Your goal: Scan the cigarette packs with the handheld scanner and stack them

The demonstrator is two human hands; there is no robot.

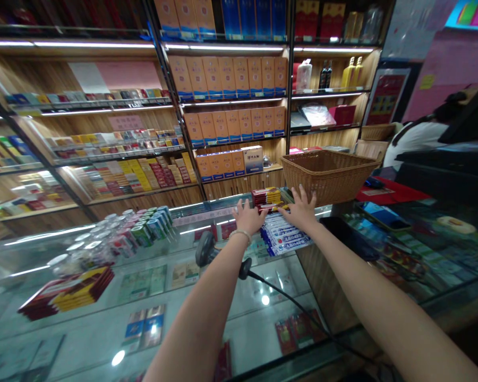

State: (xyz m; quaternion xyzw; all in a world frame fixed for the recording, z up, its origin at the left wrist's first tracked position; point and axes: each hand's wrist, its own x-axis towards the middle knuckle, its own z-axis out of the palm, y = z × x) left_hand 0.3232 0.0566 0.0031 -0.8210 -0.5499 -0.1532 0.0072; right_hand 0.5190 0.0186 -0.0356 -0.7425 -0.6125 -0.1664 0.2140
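Both my hands reach forward over the glass counter, at either side of a pile of packets. My left hand point(247, 218), with a beaded bracelet on the wrist, has its fingers spread at the pile's left edge. On the right, my right hand point(301, 211) is spread too, its thumb at the pile and its fingertips near the wicker basket point(329, 175). Blue-and-white packets point(284, 236) lie stacked in front, with red-and-yellow packets point(266, 197) behind them. Whether my thumbs press on the top packets I cannot tell.
A handheld barcode scanner point(206, 249) lies left of my left forearm, its cable running right. Rows of small bottles or tubs point(119, 233) and red-and-yellow packs point(83, 289) stand on the left. A phone point(384, 216) is at right. Shelves hold orange boxes point(234, 124); a person point(422, 132) is beyond.
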